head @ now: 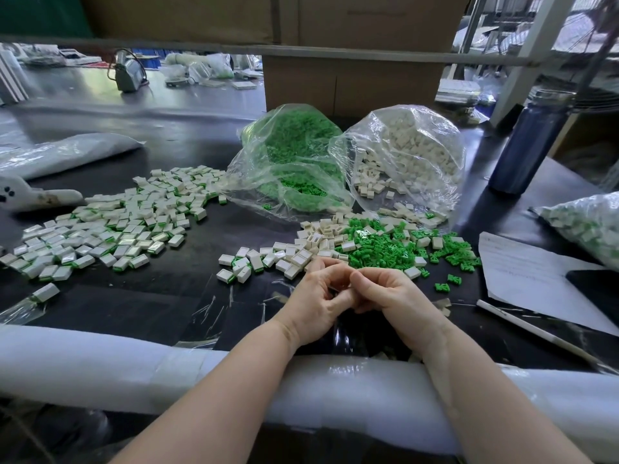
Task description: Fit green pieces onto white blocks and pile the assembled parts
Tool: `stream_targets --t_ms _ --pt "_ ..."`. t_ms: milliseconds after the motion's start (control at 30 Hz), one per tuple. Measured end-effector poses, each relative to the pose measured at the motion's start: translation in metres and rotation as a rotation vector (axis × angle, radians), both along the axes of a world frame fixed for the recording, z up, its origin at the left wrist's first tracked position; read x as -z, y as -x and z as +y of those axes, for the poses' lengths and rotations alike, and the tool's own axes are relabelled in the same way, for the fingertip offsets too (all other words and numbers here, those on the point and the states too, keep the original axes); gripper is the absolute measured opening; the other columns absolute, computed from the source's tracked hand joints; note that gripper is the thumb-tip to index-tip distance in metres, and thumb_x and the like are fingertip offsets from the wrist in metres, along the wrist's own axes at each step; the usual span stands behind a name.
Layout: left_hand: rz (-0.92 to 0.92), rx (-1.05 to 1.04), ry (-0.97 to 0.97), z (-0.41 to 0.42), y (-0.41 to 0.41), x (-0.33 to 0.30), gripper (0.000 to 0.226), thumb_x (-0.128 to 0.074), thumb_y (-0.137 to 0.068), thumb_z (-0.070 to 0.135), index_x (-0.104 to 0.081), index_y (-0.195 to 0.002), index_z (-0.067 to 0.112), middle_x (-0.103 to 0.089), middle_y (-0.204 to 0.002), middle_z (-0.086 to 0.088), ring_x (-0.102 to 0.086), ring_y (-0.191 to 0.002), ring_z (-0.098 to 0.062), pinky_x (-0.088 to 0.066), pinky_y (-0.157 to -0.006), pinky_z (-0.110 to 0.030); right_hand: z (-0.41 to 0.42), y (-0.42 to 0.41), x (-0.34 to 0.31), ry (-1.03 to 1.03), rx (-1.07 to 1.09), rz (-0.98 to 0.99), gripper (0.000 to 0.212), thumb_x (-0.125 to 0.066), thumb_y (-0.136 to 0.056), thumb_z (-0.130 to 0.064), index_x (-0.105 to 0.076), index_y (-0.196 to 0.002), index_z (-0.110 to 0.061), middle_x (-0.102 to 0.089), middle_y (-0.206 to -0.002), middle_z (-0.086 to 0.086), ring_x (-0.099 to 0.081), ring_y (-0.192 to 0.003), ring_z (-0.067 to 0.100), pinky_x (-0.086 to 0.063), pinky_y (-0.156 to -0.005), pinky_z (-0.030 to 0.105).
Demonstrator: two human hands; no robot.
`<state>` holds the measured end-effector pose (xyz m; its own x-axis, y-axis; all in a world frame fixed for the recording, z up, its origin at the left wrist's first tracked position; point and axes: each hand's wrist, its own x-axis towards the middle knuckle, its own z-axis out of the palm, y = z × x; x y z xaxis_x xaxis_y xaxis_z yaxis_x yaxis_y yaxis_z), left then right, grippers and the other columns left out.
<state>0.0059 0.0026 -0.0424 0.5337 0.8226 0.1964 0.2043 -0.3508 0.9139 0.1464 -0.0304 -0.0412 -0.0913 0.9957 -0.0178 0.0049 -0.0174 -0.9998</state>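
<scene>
Both my left hand [316,296] and right hand [385,293] curl together over a part I cannot make out, with a big pile of assembled parts [110,226] at left, while loose green pieces [395,246], white blocks [301,252] and two full bags remain.

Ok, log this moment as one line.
stage: fitting | left hand, right hand: together, fingers curled, part hidden | assembled pile: left | loose green pieces: ahead
</scene>
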Motion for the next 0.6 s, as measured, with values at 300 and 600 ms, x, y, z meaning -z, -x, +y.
stream_targets --t_ms 300,600 --pt "0.071 0.031 -0.043 0.0024 -0.0011 0.0052 0.024 -0.058 -0.086 0.004 -0.059 -0.086 0.028 -0.043 -0.1 0.004 -0.047 -0.093 -0.001 -0.037 -0.089 -0.009 -0.0016 0.0009 0.001 -0.021 0.059 -0.024 0.018 -0.054 -0.09 -0.008 -0.07 -0.084 -0.006 -0.057 -0.068 0.01 -0.047 -0.057 0.01 -0.041 -0.053 0.016" --pt "0.126 0.04 -0.084 0.0029 -0.002 0.0063 0.022 -0.056 -0.087 0.008 -0.055 -0.088 0.029 -0.043 -0.099 0.009 -0.05 -0.097 -0.009 -0.041 -0.096 -0.025 -0.0021 0.0021 0.0002 -0.019 0.078 -0.007 0.016 -0.055 -0.089 -0.006 -0.07 -0.083 -0.005 -0.057 -0.073 0.014 -0.044 -0.063 0.02 -0.037 -0.057 0.023"
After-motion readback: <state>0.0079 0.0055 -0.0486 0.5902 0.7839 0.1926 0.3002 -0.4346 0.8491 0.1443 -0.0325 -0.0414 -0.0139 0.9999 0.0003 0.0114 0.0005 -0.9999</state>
